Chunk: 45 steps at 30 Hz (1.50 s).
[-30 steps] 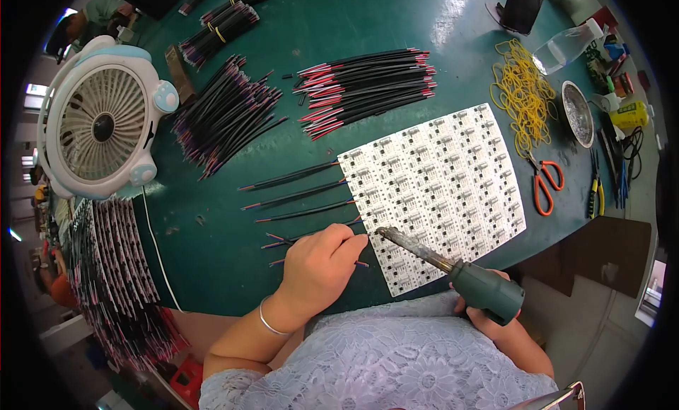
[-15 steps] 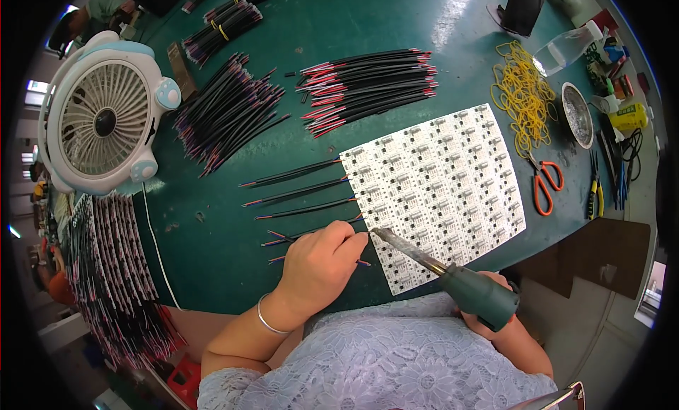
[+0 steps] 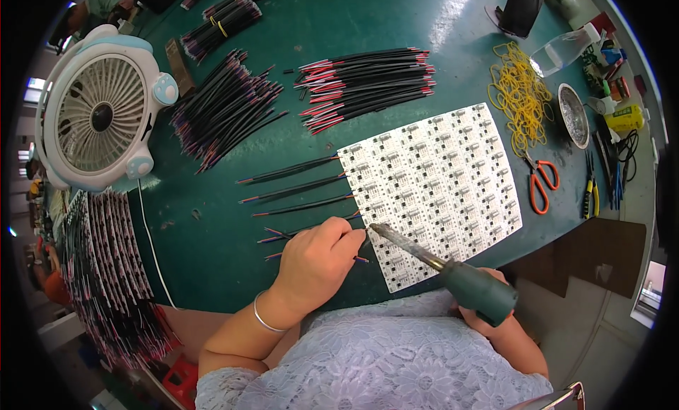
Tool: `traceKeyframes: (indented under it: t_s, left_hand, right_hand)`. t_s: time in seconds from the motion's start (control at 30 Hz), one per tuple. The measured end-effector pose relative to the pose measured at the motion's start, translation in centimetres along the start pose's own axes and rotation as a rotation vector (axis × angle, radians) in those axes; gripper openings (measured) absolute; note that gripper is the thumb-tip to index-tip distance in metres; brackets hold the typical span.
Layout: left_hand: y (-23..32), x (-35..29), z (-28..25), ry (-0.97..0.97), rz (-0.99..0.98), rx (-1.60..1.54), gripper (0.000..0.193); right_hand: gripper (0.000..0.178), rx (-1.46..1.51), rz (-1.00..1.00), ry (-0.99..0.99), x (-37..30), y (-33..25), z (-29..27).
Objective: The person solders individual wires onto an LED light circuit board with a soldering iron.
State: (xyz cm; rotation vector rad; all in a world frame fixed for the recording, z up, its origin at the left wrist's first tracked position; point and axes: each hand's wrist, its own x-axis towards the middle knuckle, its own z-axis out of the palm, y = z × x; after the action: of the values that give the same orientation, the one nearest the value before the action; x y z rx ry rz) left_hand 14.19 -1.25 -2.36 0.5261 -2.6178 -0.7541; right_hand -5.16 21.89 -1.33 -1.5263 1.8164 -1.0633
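Note:
A white circuit board sheet (image 3: 438, 191), covered in rows of small parts, lies on the green table in front of me. My left hand (image 3: 315, 261) is closed in a pinch at its left edge, on a thin black cable (image 3: 277, 232) with bared coloured ends; the fingers hide most of it. In my right hand (image 3: 472, 318) is a soldering iron (image 3: 477, 290), gripped by its green handle. Its tip touches or nearly touches the board's edge by my left fingertips. Several black cables (image 3: 290, 192) stretch leftward from that edge.
Two loose piles of black cables (image 3: 368, 84) lie beyond the board. A white fan (image 3: 102, 116) stands at left. At right are yellow rubber bands (image 3: 520, 99), a metal bowl (image 3: 573, 116), orange-handled scissors (image 3: 541, 187), pliers (image 3: 590, 194) and a clear bottle (image 3: 564, 50).
The whole view has shifted slightly. Both hands keep nearly the same place at the board's edge, with the cable and the soldering iron still held.

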Motion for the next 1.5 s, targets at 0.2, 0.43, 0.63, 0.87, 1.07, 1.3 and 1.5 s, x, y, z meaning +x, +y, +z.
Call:
traceKeyframes:
  t_s: [0.2,0.43,0.63,0.87,1.07,1.3,1.5]
  left_hand:
    - [0.1,0.2,-0.2,-0.024,-0.006,0.016,0.032]
    - [-0.3,0.3,-0.1,0.007,0.006,0.026,0.030]
    - [-1.2,0.4,-0.2,0.013,0.003,-0.055,0.024]
    - [-0.8,0.7,-0.4,-0.014,0.023,-0.032,0.022]
    - [0.8,0.3,-0.1,-0.031,-0.003,0.098,0.028]
    - [0.7,0.5,-0.1,-0.034,0.035,0.108,0.029]
    - [0.7,0.2,-0.2,-0.013,0.043,0.138,0.027]
  right_hand:
    - [0.025,0.352,0.219,0.007,-0.8,-0.1,-0.6]
    - [0.029,0.435,0.278,0.026,-1.2,-0.1,-0.7]
    - [0.025,0.206,0.098,-0.003,-0.6,0.6,-0.1]
    - [0.026,0.217,0.115,0.047,-1.4,0.8,0.6]
    - [0.025,-0.018,-0.006,-0.057,0.2,0.1,-0.4]
    - [0.051,-0.139,-0.104,-0.100,-0.7,0.9,-0.6]
    - [0.024,0.294,0.313,0.126,-0.4,-2.4,-0.6]
